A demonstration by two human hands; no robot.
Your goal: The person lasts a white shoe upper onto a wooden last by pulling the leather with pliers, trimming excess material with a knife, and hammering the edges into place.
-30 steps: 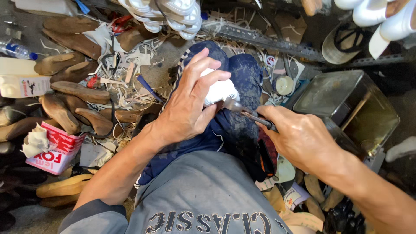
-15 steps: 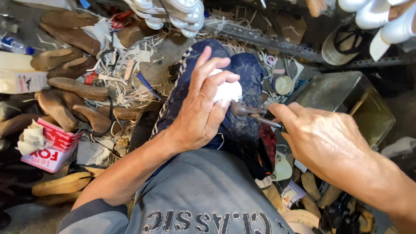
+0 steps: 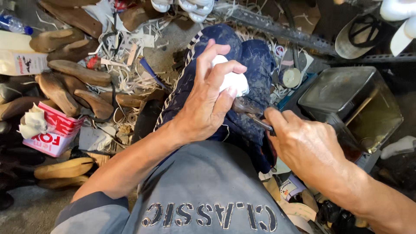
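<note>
Nearest the camera, below the dark blue apron (image 3: 251, 65) draped over the person's knees, sits a grey shirt (image 3: 203, 190) with block lettering. On top of the apron, the left hand (image 3: 208, 102) is clenched around a small white piece (image 3: 232, 80), thumb and curled fingers (image 3: 225, 69) grasping it so only its rounded right side shows; looks like a white shoe part or wad, can't tell which. Right of the apron's lap area, the right hand (image 3: 310, 149) is closed around the handle of a dark pincer-like tool (image 3: 249, 112), whose head points at the white piece and sits just under it, touching or nearly so. Step in hand, by my read: working the tool on the white piece while the left hand steadies it; the next move calls for firm left-hand grip and a controlled pull or push of the tool. White piece looks smooth, clean, mostly hidden. Right of the apron, a metal tin (image 3: 346, 104) stands open. Left of the apron, wooden shoe lasts (image 3: 73, 71) and white scraps litter the floor, plus a red-white box (image 3: 52, 134). Beyond the apron, white soles (image 3: 190, 5) sit at the top edge.
</note>
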